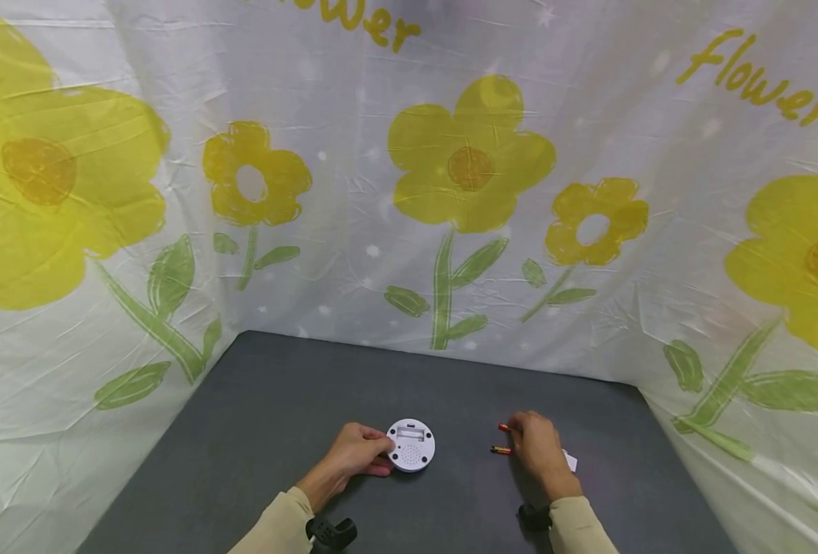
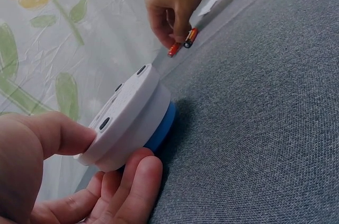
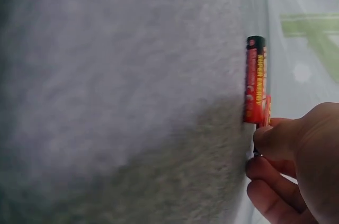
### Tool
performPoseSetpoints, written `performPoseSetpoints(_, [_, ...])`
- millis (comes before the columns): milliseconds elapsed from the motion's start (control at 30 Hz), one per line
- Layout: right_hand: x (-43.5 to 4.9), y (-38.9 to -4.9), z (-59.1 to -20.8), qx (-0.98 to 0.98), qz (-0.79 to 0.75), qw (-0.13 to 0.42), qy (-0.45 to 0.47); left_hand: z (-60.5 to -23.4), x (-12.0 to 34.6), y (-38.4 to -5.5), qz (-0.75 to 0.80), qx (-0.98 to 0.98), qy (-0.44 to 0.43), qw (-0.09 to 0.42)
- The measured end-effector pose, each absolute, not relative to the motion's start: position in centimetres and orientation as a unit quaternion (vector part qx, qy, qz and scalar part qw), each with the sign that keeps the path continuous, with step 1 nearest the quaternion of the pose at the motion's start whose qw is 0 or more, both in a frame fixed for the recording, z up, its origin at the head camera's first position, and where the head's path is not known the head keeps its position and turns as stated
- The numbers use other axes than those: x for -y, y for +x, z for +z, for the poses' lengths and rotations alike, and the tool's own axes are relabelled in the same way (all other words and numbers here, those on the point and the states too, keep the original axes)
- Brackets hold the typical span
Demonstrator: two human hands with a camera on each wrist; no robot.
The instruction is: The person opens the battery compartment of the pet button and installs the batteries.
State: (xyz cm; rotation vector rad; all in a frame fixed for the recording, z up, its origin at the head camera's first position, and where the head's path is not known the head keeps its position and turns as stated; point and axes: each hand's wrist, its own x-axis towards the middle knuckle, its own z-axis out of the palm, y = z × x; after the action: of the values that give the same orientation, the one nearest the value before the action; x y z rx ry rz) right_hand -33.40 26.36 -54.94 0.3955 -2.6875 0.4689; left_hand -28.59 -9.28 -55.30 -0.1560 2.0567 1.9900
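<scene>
Grips white device with open compartment uppermost in left hand, pinching one battery in right hand near second battery.

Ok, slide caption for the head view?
Left hand holds a round white device; right hand pinches one red battery beside another.

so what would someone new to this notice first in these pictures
Probably the big yellow flowers on the white curtain behind the table. Next, the white disc in the left hand, low and central in the head view, its slot showing. Then two red batteries to its right, one pinched by the right hand.
</scene>
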Motion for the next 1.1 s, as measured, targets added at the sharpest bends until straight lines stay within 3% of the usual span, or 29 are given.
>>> performPoseSetpoints(300, [-24.4,-33.3,-52.9,0.942,0.177,0.226,0.175,-55.4,9.3,-28.6,0.685,-0.713,-0.055,0.139])
performPoseSetpoints(700, [-20.0,-33.1,-49.4,0.937,0.191,0.204,0.208,-55.6,9.2,-28.8,0.684,-0.715,-0.054,0.136])
performPoseSetpoints(1100, [-15.5,-32.3,-48.3,0.927,0.185,0.182,0.269,-55.7,9.2,-28.8,0.687,-0.712,-0.051,0.133])
